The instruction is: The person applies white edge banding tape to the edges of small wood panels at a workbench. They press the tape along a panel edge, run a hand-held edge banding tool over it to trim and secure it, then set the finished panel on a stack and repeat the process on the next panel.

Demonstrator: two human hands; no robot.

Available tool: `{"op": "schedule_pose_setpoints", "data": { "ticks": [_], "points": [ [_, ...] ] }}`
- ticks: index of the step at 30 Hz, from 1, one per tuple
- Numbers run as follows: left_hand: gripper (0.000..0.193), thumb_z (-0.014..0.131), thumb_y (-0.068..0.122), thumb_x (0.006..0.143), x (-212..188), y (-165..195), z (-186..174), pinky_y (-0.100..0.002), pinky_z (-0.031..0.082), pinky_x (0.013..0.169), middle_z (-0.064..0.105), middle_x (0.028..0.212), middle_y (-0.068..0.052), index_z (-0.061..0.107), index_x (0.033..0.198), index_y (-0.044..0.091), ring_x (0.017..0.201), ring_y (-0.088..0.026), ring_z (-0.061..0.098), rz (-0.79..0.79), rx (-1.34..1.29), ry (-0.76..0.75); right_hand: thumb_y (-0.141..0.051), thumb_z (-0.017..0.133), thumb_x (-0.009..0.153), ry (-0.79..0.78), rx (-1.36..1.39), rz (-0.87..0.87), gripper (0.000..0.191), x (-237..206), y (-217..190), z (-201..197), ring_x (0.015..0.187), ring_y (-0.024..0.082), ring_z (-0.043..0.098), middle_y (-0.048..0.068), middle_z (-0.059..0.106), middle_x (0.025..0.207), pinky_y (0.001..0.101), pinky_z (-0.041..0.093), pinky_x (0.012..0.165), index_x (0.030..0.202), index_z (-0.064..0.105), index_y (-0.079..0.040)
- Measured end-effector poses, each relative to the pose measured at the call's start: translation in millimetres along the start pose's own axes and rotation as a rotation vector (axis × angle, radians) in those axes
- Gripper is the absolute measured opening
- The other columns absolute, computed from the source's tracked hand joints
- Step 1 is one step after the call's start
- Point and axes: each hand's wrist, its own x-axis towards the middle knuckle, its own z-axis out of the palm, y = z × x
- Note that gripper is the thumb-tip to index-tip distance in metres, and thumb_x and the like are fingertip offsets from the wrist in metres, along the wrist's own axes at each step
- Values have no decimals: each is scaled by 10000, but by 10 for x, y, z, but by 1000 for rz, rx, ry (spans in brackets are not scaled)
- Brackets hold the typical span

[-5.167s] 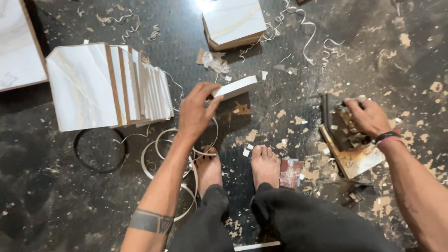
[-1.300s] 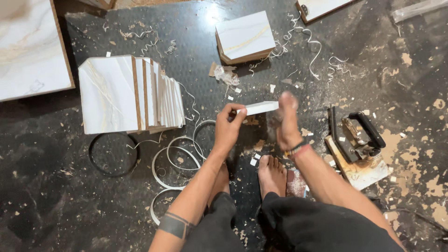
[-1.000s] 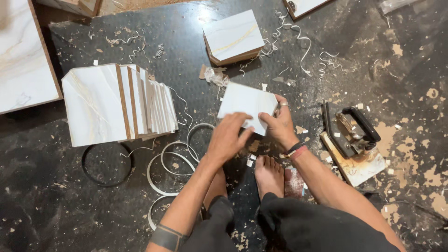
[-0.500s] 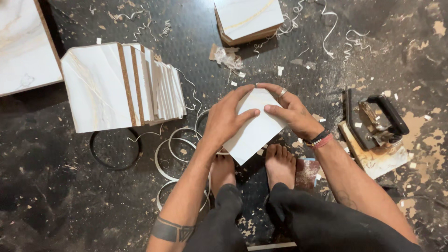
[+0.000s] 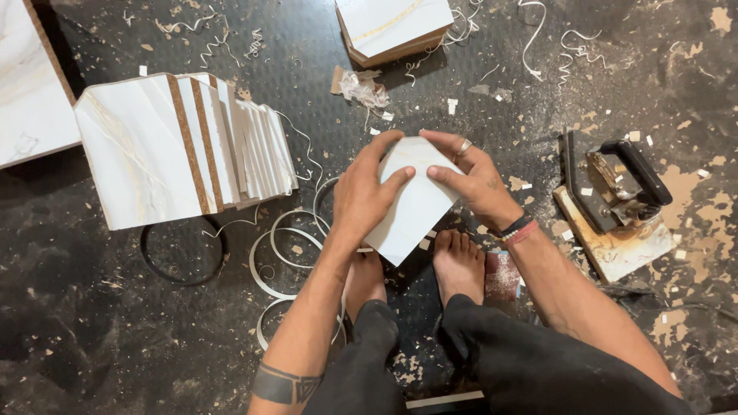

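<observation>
I hold a small square white marble-look panel [image 5: 411, 211] flat between both hands, turned like a diamond above my bare feet. My left hand [image 5: 365, 192] grips its left edge with fingers spread over the face. My right hand [image 5: 469, 177], with a ring and wrist bands, grips the upper right edge. A fanned stack of similar white panels with brown cores [image 5: 181, 146] lies to the left on the dark floor.
A black iron [image 5: 615, 180] rests on a wooden offcut at the right. Another white-topped block [image 5: 392, 27] sits at the top. Coils of white edge-band strip [image 5: 284, 253] and a black ring [image 5: 181, 253] lie left of my feet. Shavings litter the floor. A large white board [image 5: 31, 84] is far left.
My right hand left the iron and joined my left hand. The panel, first held edge-on by my left hand, was turned face up and drawn closer above my feet.
</observation>
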Motion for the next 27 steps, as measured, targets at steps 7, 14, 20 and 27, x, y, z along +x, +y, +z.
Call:
{"op": "schedule_pose_setpoints", "data": {
  "ticks": [7,14,20,27],
  "points": [
    [533,733,303,877,-65,25,44,-431,527,972,681,1347,-114,583,1379,208,1220,-331,674,-41,-60,46,-117,755,916,45,-36,-53,475,46,13,-32,1117,137,677,98,718,1279,278,560,965,1377,657,-58],
    [540,739,273,889,-57,-31,78,-407,533,988,689,1343,-120,572,1397,196,1224,-315,682,-36,-141,43,-84,800,907,183,39,-60,353,55,121,17,973,140,711,114,759,1110,274,584,845,1227,689,16],
    [516,702,196,922,24,-161,17,-359,570,931,719,1229,-145,551,1412,141,1096,-251,711,8,-390,116,-72,792,900,96,124,-59,496,4,42,-63,1148,166,678,123,712,1256,292,576,997,1366,636,0],
    [533,716,192,911,47,-217,-34,-353,574,816,718,1065,-140,553,1413,121,928,-210,693,-43,-398,135,-2,781,849,-30,212,-17,607,-16,-23,-140,1144,168,678,118,687,1278,313,579,994,1418,576,-51]
  ]
}}
